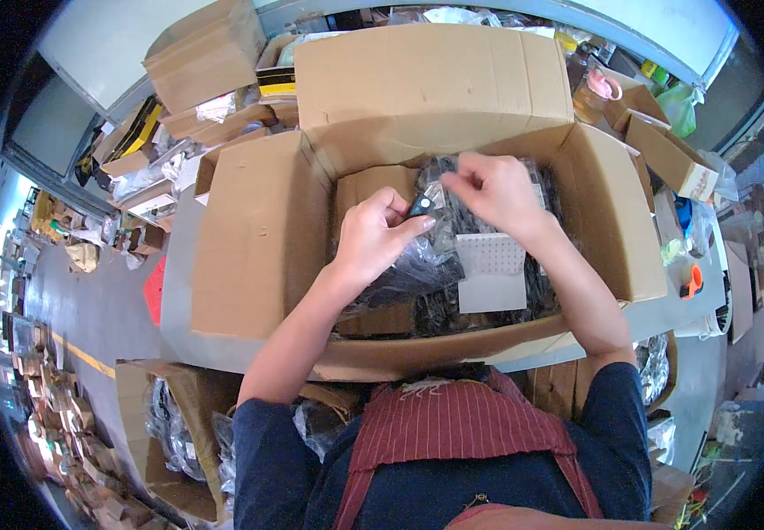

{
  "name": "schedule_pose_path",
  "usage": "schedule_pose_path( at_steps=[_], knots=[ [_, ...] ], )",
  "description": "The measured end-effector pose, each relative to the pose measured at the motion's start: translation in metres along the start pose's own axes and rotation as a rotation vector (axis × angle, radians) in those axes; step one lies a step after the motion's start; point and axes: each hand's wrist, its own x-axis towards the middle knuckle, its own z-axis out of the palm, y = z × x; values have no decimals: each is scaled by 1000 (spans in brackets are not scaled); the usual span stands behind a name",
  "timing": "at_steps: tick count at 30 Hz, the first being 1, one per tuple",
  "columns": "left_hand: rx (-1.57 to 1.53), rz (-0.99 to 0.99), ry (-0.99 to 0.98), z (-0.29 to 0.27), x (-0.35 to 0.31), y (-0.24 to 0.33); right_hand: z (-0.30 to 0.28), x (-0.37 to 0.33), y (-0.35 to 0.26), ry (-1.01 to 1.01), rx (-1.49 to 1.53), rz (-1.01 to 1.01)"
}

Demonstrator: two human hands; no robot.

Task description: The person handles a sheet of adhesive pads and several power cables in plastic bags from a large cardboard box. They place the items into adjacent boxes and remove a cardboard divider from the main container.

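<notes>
My left hand (377, 231) pinches a small black part (421, 206) with a pale round spot, between thumb and fingers. Just right of it, my right hand (501, 196) is closed, thumb against curled fingers. Its fingertips are slightly blurred, and whatever they hold cannot be made out. Both hands are over a large open cardboard box (262, 238). Inside lie black goods in clear plastic bags (413, 281). On top of them, below my right hand, rests a white sheet of small round dots (490, 256), its lower part plain.
The box stands on a grey table (178, 309), flaps spread outward. Cartons and plastic bags crowd the far side, with a pink-lidded jug (596, 95) at far right. An orange-handled thing (692, 281) lies on the right. Another open carton (148, 442) with bagged goods is at lower left.
</notes>
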Motion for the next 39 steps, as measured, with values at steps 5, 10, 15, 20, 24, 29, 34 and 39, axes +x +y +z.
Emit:
schedule_pose_path(
  at_steps=[5,10,15,20,24,29,34,39],
  knots=[
    [-173,-8,45,-11,2,6,-15,4,13,245,-92,48],
    [-459,78,322,-43,-4,10,-17,-2,1,215,-183,3],
    [-685,287,882,-124,-61,47,-24,-13,-4,164,-185,16],
    [-615,445,1326,-243,-160,80,-22,-16,-7,203,-108,-116],
    [103,508,1705,-301,-244,57,-17,-20,-4,102,-33,-21],
    [1221,-517,1543,-328,-368,-11,-6,-9,-17,-44,58,-42],
    [1258,-453,1071,-296,-327,-67,-3,-3,11,-222,177,-39],
    [927,150,842,-203,-145,-28,5,-31,73,-503,-206,-142]
  ],
)
